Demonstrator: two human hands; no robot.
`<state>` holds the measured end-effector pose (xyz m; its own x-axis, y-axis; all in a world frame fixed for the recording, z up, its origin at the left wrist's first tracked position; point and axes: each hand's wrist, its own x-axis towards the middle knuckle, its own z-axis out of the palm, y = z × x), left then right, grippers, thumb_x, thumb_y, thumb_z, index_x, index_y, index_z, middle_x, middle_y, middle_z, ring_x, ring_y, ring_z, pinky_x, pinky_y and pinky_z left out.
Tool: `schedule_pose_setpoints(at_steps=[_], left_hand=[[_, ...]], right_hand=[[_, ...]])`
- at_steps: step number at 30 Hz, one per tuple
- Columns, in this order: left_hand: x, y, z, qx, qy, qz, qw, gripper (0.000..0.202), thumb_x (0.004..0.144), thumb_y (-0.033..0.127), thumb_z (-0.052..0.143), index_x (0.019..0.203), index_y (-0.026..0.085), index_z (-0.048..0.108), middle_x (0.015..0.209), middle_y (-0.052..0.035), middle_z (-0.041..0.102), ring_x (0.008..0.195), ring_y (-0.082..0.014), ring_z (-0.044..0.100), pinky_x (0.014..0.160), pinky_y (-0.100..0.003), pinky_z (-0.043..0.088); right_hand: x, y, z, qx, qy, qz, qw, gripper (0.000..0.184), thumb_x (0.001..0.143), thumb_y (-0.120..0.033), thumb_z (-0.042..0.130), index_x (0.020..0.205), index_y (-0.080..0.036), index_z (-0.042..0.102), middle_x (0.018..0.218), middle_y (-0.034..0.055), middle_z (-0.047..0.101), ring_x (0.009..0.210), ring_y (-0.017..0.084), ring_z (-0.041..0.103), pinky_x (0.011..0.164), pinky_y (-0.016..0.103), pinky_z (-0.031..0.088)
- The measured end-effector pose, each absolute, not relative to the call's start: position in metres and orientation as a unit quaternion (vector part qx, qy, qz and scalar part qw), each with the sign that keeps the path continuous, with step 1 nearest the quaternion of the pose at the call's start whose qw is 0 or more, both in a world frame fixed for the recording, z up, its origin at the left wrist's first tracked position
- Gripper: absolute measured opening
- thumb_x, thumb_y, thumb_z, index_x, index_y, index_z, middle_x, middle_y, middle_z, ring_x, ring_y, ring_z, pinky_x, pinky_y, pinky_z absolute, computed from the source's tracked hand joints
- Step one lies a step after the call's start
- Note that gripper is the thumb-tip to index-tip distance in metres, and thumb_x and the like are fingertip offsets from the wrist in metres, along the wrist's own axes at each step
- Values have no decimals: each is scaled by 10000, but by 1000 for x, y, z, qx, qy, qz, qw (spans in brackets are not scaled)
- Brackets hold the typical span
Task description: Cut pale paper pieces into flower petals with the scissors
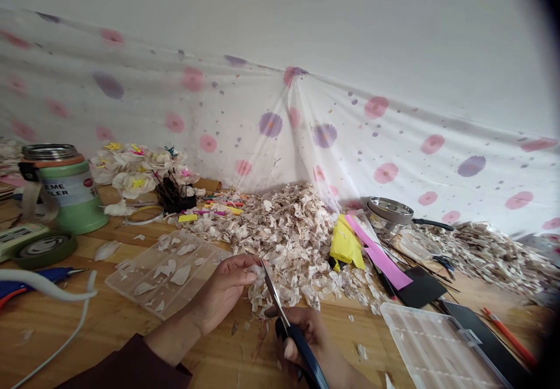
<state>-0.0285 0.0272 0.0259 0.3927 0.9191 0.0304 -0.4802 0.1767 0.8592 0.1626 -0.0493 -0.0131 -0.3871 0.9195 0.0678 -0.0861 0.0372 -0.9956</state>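
Note:
My left hand pinches a small pale, papery petal-like piece between thumb and fingers, over the table's front middle. My right hand grips a pair of scissors by dark handles. Their blades point up and away, with the tips beside the piece at my left fingertips. Whether the blades touch the piece, I cannot tell. Just beyond both hands spreads a large heap of dry whitish petal-like pieces. Left of my left hand lies a clear compartment box with several loose pieces on it.
At the left stand a green jar, handmade white flowers, a tape roll and a blue glue gun. Rightward lie yellow paper, a pink strip, another clear box, a metal tin and a second heap.

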Motion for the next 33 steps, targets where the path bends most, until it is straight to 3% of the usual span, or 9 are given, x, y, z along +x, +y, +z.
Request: schedule_pose_setpoints(at_steps=[7, 12, 15, 20, 26, 33], left_hand=[[-30, 27, 27, 432, 259, 490, 712, 207, 573, 244, 753, 768, 179, 771, 776, -44, 709, 802, -213, 569, 793, -313, 389], [-29, 26, 30, 440, 261, 482, 712, 215, 566, 282, 789, 754, 179, 771, 791, -42, 693, 778, -196, 549, 766, -304, 392], [-26, 23, 26, 448, 290, 462, 708, 214, 560, 308, 823, 739, 201, 777, 861, -43, 687, 832, -206, 547, 788, -306, 393], [-19, 14, 18, 529, 316, 403, 677, 189, 642, 379, 796, 637, 193, 759, 943, -70, 652, 923, -247, 545, 840, -331, 388], [-12, 8, 16, 601, 329, 359, 634, 188, 680, 406, 767, 683, 219, 774, 920, -71, 652, 960, -277, 572, 902, -367, 386], [-10, 5, 16, 548, 342, 358, 675, 211, 617, 432, 793, 610, 224, 761, 925, -59, 623, 944, -258, 550, 876, -350, 387]], right_hand=[[158, -48, -12, -350, -568, 617, 418, 716, 625, -705, 728, 1057, -137, 672, 496, -93, 399, 365, 40, 337, 343, 163, 278], [156, -43, -11, -343, -546, 607, 464, 572, 634, -624, 775, 919, -138, 683, 492, -95, 389, 345, 25, 325, 328, 145, 271], [156, -40, -7, -373, -506, 571, 528, 513, 569, -524, 856, 863, -155, 655, 515, -74, 499, 371, 31, 356, 346, 148, 298], [155, -40, 1, -409, -429, 554, 585, 544, 506, -316, 914, 937, -197, 604, 693, 4, 699, 435, 78, 500, 399, 185, 404], [154, -39, -5, -424, -427, 526, 601, 524, 504, -237, 906, 938, -192, 616, 676, -33, 651, 547, 106, 566, 482, 204, 473], [155, -36, -4, -395, -414, 571, 589, 521, 545, -298, 893, 925, -193, 554, 538, -106, 565, 387, 39, 429, 370, 149, 365]])
